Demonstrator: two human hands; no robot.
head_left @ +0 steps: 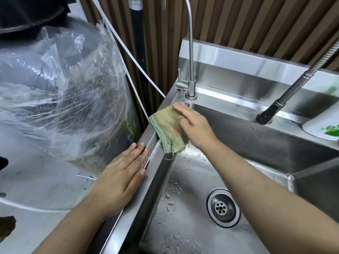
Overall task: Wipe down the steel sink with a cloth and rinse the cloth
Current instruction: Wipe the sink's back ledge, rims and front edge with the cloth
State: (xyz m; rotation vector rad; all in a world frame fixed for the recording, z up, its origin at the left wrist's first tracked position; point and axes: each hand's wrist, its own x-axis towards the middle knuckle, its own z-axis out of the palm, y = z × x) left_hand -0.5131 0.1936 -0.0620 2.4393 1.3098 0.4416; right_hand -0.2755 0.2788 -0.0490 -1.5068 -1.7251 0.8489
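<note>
A working kitchen's wash-up corner: a deep stainless steel sink [192, 180] with backsplash, gooseneck tap [190, 52], pull-down sprayer [275, 107], and a plastic-lined bin [64, 88] beside it.

The part of the cloth [167, 125] under the right hand [195, 126] is covered, as is the sink rim [153, 142] beneath it. Above that hand, the tap [191, 52] spout is cut off. Right of it, the white bottle [322, 125] is cropped (label unreadable). Contents behind the plastic film [64, 88], beyond the left hand [121, 173], cannot be determined.
</note>
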